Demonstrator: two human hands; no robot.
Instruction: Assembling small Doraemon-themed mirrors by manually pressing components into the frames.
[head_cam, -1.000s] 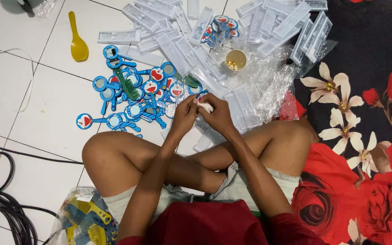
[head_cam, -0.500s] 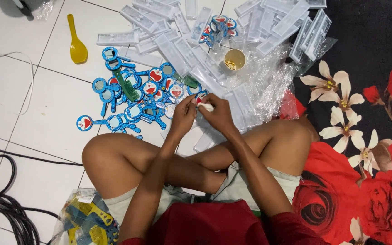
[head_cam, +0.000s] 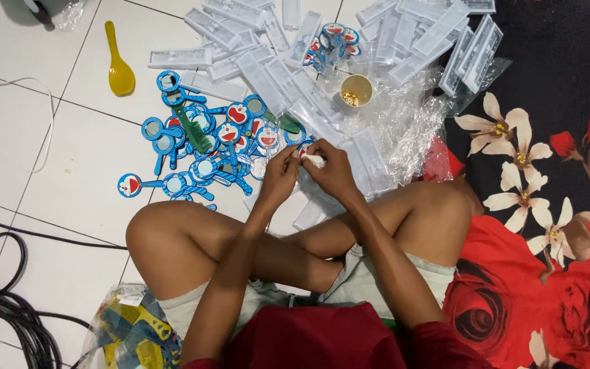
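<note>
A: What's around us on the floor (head_cam: 69,157)?

B: Blue round toy mirrors (head_cam: 206,154) heaped just left of our hands, too overlapped to count. One green comb (head_cam: 191,130) on the heap. One yellow spoon (head_cam: 119,65) further out. One cup (head_cam: 356,89) among the clear plastic packets (head_cam: 377,55).

A: Hands?

B: Left hand (head_cam: 278,178) and right hand (head_cam: 332,171) pinched together on one small white piece (head_cam: 313,160), held above the knees, just beside the heap. Black cables (head_cam: 8,307) and floral mat (head_cam: 548,205) lie well apart.
</note>
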